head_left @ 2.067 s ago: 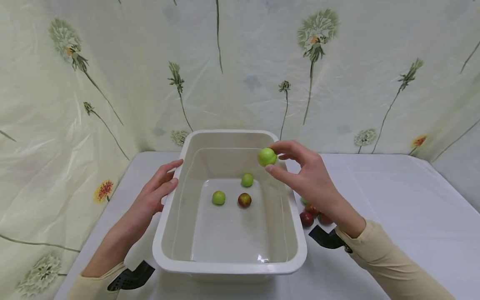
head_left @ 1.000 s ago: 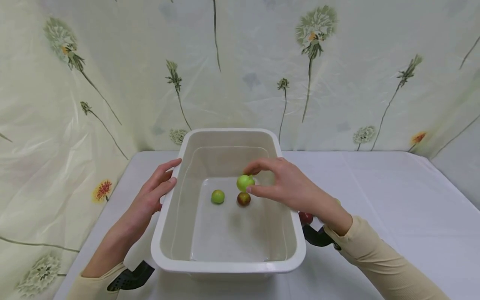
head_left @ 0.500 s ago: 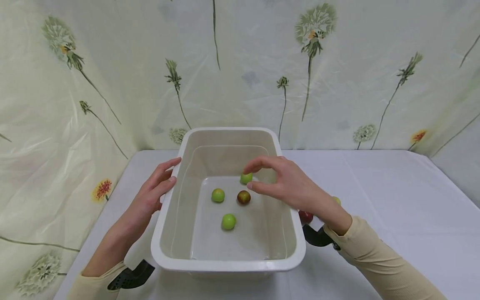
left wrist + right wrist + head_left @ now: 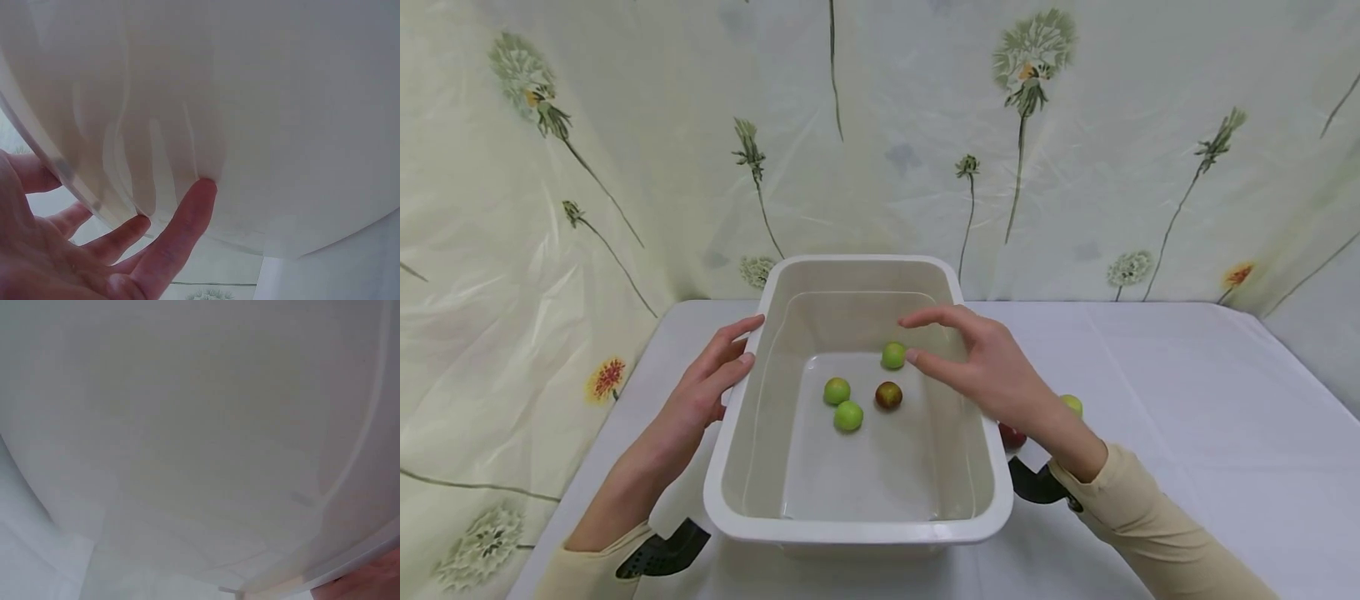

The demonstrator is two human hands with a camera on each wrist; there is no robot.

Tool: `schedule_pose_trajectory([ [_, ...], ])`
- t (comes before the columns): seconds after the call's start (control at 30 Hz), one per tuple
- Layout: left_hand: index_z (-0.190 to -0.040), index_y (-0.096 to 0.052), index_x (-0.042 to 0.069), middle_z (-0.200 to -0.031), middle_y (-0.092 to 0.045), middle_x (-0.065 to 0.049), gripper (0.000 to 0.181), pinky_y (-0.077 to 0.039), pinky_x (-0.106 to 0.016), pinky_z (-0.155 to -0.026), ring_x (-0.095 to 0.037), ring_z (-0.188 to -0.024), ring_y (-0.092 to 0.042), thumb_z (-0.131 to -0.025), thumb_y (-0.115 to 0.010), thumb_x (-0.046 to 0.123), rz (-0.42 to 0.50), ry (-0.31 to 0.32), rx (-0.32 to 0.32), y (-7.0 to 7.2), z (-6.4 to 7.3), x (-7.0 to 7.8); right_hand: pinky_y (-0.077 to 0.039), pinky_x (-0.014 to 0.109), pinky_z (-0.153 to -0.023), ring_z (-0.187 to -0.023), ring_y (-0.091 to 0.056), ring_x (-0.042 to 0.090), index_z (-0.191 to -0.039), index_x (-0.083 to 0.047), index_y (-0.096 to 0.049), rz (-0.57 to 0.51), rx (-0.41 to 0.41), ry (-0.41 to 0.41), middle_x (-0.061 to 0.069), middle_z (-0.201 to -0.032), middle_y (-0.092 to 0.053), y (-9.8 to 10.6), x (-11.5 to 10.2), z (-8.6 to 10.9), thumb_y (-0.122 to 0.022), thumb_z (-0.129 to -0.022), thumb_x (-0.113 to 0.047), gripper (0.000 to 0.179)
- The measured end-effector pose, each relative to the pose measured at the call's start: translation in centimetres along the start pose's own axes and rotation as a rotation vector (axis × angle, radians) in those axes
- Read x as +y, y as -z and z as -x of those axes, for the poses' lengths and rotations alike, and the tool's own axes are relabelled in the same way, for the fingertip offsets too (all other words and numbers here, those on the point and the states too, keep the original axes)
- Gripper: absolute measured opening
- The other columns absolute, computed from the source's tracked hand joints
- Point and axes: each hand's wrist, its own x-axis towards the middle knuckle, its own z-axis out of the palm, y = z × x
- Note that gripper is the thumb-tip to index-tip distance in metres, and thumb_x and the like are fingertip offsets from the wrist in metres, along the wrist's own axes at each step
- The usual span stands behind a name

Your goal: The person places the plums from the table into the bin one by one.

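Observation:
A deep white plastic tub (image 4: 859,533) stands in front of me. On its floor lie three green plums, one at the back (image 4: 893,355), one at the left (image 4: 837,391) and one just in front of that (image 4: 848,416), with a reddish-brown plum (image 4: 888,396) to their right. Over the tub's right rim reaches my right hand (image 4: 992,362), thumb and forefinger spread apart and nothing between them. The thumb tip overlaps the back plum in the head view. My left hand (image 4: 703,385) rests on the left side; its fingertips (image 4: 206,187) touch the outer wall in the left wrist view.
Beyond the tub's right side, partly behind my right forearm, lie a red plum (image 4: 1012,437) and a yellow-green one (image 4: 1072,405). A white cloth (image 4: 1187,392) covers the table. A flower-printed sheet (image 4: 880,167) hangs behind it.
My right hand carried a green plum over the tub and let go. The plum dropped to the floor and rolled left beside another. The hand has since drawn slightly right; the left hand stays put.

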Motion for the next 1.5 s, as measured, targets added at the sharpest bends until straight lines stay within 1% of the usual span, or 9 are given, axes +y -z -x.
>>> schedule_pose_trajectory([
  [0.23,-0.153,-0.029,0.025,-0.15,-0.036,-0.009,0.05,-0.053,-0.048,-0.083,-0.035,-0.121,-0.051,-0.105,-0.04,0.037,0.005,-0.001,-0.001,-0.1,0.1,-0.1,-0.037,0.042,-0.105,-0.126,-0.047,0.007,-0.121,-0.028,-0.065,0.019,0.077,0.024,-0.014,-0.128,-0.06,0.3,0.2,0.5,-0.072,-0.091,-0.028,0.031],
  [0.37,-0.153,-0.029,0.025,-0.15,-0.036,-0.009,0.05,-0.053,-0.048,-0.083,-0.034,-0.12,-0.051,-0.106,-0.04,0.037,0.004,-0.001,-0.002,-0.1,0.1,-0.1,-0.039,0.044,-0.101,-0.124,-0.048,0.013,-0.126,-0.024,-0.063,0.032,0.106,0.007,-0.013,-0.131,-0.058,0.9,0.8,1.0,-0.071,-0.092,-0.024,0.035],
  [0.47,-0.153,-0.029,0.025,-0.15,-0.035,-0.009,0.05,-0.053,-0.048,-0.083,-0.033,-0.12,-0.051,-0.106,-0.04,0.037,0.004,-0.001,-0.004,-0.1,0.0,-0.1,-0.038,0.047,-0.1,-0.121,-0.049,0.017,-0.13,-0.022,-0.061,0.049,0.121,-0.017,-0.011,-0.131,-0.058,1.6,1.3,1.5,-0.07,-0.093,-0.023,0.038],
  [0.6,-0.153,-0.029,0.025,-0.15,-0.035,-0.008,0.05,-0.053,-0.047,-0.082,-0.031,-0.119,-0.052,-0.106,-0.039,0.037,0.005,0.002,-0.006,-0.1,0.0,0.0,-0.034,0.048,-0.102,-0.122,-0.049,0.014,-0.131,-0.021,-0.061,0.062,0.15,-0.042,-0.009,-0.13,-0.059,2.4,1.8,2.1,-0.068,-0.094,-0.022,0.037],
  [0.83,-0.153,-0.029,0.024,-0.151,-0.035,-0.008,0.05,-0.053,-0.046,-0.082,-0.029,-0.119,-0.053,-0.106,-0.039,0.037,0.007,0.007,-0.004,-0.1,0.0,0.0,-0.037,0.042,-0.101,-0.123,-0.048,0.007,-0.129,-0.024,-0.062,0.096,0.203,-0.099,-0.011,-0.132,-0.058,3.5,2.6,3.5,-0.067,-0.095,-0.025,0.035],
  [1.07,-0.153,-0.029,0.024,-0.151,-0.035,-0.007,0.05,-0.054,-0.044,-0.082,-0.028,-0.118,-0.053,-0.106,-0.039,0.037,0.007,0.003,0.0,-0.1,0.0,0.1,-0.036,0.055,-0.1,-0.123,-0.048,0.022,-0.133,-0.022,-0.059,0.12,0.221,-0.186,-0.005,-0.135,-0.056,4.3,3.7,5.3,-0.065,-0.096,-0.029,0.038],
  [1.3,-0.153,-0.03,0.024,-0.151,-0.035,-0.007,0.05,-0.054,-0.043,-0.081,-0.026,-0.118,-0.054,-0.106,-0.039,0.037,0.01,0.002,0.0,-0.1,0.0,-0.1,-0.038,0.057,-0.096,-0.122,-0.048,0.027,-0.135,-0.02,-0.058,0.17,0.247,-0.234,-0.001,-0.136,-0.056,5.1,5.2,6.8,-0.064,-0.097,-0.031,0.04],
  [1.37,-0.153,-0.03,0.024,-0.151,-0.035,-0.007,0.05,-0.055,-0.043,-0.08,-0.026,-0.117,-0.054,-0.106,-0.039,0.038,0.01,0.001,0.0,0.0,0.0,-0.1,-0.038,0.055,-0.096,-0.122,-0.048,0.025,-0.135,-0.022,-0.058,0.179,0.252,-0.247,-0.002,-0.136,-0.056,5.4,5.6,7.2,-0.064,-0.097,-0.031,0.04],
  [1.5,-0.153,-0.03,0.025,-0.15,-0.035,-0.007,0.049,-0.055,-0.043,-0.08,-0.027,-0.117,-0.054,-0.106,-0.039,0.038,0.011,-0.002,-0.001,0.0,0.0,-0.1,-0.038,0.042,-0.096,-0.119,-0.048,0.017,-0.134,-0.026,-0.059,0.197,0.272,-0.293,-0.007,-0.134,-0.057,5.7,6.2,8.1,-0.063,-0.097,-0.034,0.038],
])
